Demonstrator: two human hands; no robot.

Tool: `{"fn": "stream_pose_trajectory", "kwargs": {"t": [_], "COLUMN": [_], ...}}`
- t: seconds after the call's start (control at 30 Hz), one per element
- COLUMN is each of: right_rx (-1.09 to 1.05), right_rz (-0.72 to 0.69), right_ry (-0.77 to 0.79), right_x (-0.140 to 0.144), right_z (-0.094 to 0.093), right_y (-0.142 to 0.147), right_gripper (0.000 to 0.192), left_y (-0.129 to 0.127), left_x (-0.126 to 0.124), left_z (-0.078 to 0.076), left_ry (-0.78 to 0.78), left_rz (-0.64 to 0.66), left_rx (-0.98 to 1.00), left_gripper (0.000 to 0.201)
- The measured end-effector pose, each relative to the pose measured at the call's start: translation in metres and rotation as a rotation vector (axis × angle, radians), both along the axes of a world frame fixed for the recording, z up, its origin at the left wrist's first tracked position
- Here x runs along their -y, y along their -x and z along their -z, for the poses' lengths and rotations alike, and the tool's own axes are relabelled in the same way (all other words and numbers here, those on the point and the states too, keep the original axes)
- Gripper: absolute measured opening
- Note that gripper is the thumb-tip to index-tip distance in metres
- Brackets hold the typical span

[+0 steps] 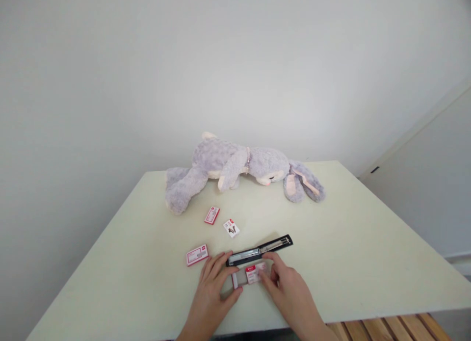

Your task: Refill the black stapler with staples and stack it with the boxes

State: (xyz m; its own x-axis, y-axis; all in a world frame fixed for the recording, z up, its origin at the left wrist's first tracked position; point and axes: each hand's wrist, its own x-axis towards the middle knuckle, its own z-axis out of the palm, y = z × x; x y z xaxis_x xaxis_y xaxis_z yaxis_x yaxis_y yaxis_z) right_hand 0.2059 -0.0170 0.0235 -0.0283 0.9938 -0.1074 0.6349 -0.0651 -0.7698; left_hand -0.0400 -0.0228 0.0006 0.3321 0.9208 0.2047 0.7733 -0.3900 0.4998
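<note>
A small red-and-white staple box (256, 273) lies on the table in front of me, its inner tray (241, 277) drawn out to the left. My left hand (210, 296) pinches the tray's left end between thumb and forefinger. On the sleeve, the thumb and fingers of my right hand (289, 287) grip its right side and partly cover it. Just behind both hands rests a black stapler (245, 255), opened out nearly flat with its metal inside showing. The right forefinger is close to the stapler's hinge; whether it touches cannot be made out.
Left of the stapler lies a larger red-and-white box (197, 255). Farther back are another small red-and-white box (212, 215) and a white box with a dark picture (231, 228). A grey plush rabbit (235, 162) lies along the table's (349, 262) rear, by the wall.
</note>
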Motion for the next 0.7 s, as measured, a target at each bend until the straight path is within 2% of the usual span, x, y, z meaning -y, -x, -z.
{"fn": "stream_pose_trajectory", "kwargs": {"t": [0.07,0.17,0.27,0.33,0.4,0.5,0.6,0.7], "right_rx": [0.026,0.005,-0.063,-0.073,-0.112,-0.318,-0.546,-0.606], "right_rz": [-0.106,-0.203,-0.146,-0.080,-0.077,-0.125,-0.070,-0.023], "right_ry": [-0.015,-0.015,-0.024,-0.041,-0.032,0.049,0.112,0.101], "right_x": [-0.003,-0.011,-0.020,-0.022,-0.023,-0.021,-0.018,-0.021], "right_z": [-0.010,-0.013,-0.008,-0.005,-0.003,0.000,0.009,0.020], "right_y": [0.019,0.045,0.054,0.053,0.051,0.055,0.066,0.077], "right_gripper": [0.031,0.017,0.017,0.020,0.023,0.026,0.031,0.033], "left_y": [-0.002,-0.003,-0.004,-0.004,-0.004,-0.004,-0.003,-0.002], "left_x": [0.000,0.000,0.001,0.001,0.001,0.000,0.000,0.000], "left_z": [0.000,0.001,0.001,0.001,0.000,-0.001,0.000,0.002], "left_ry": [0.013,0.034,0.035,0.033,0.039,0.057,0.068,0.082], "left_rz": [-0.004,-0.012,-0.026,-0.030,-0.033,-0.032,-0.027,-0.023], "left_rx": [-0.010,-0.028,-0.026,-0.016,-0.006,0.006,0.015,0.024], "left_gripper": [0.036,0.040,0.043,0.042,0.041,0.040,0.043,0.046]}}
